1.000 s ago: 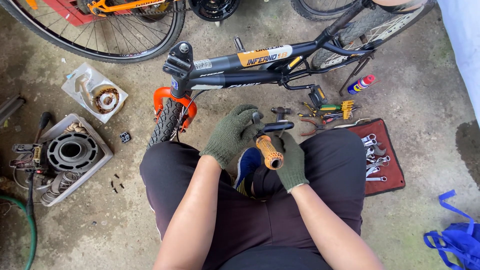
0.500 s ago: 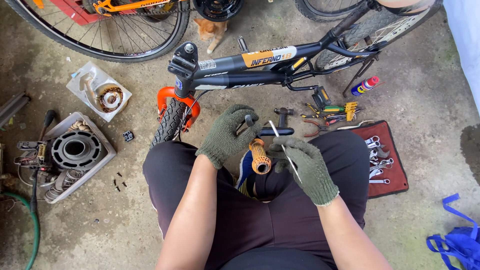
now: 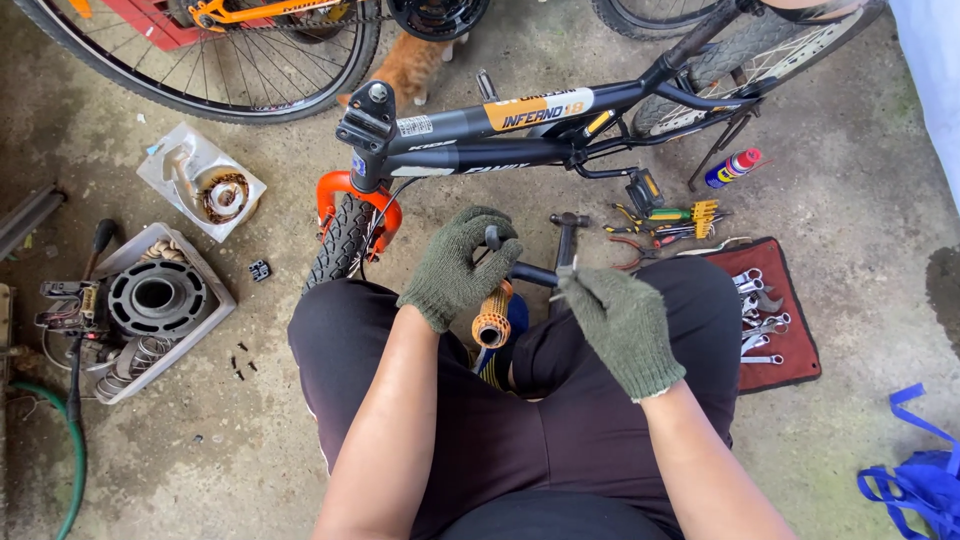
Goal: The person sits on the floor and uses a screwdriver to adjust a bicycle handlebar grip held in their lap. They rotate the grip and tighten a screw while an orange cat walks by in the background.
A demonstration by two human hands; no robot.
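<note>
The person is sitting on the floor with a black handlebar lying across the lap, and both hands are wearing green knit gloves. The left hand is closing around the bar just above the orange grip, whose open end is facing the camera, so the bar is being steadied there. The right hand is pinching something thin and pale at the bar's middle; its fingertips are closed, but what they are gripping is too small to name, perhaps a cable end or a small key.

By the look of it, the step in hand is fine work on a fitting at the bar's clamp area, with the bar off the bike. The next move probably calls for the left hand to be keeping the bar from turning while the right is guiding its small piece squarely into place.

Just beyond the knees a hammer is lying near pliers and a set of hex keys. To the right, a red roll is holding wrenches. Farther out, the black bike is lying on its side with its orange fork over the front tyre, a spray can is resting near the frame, and a cat is standing behind.
</note>
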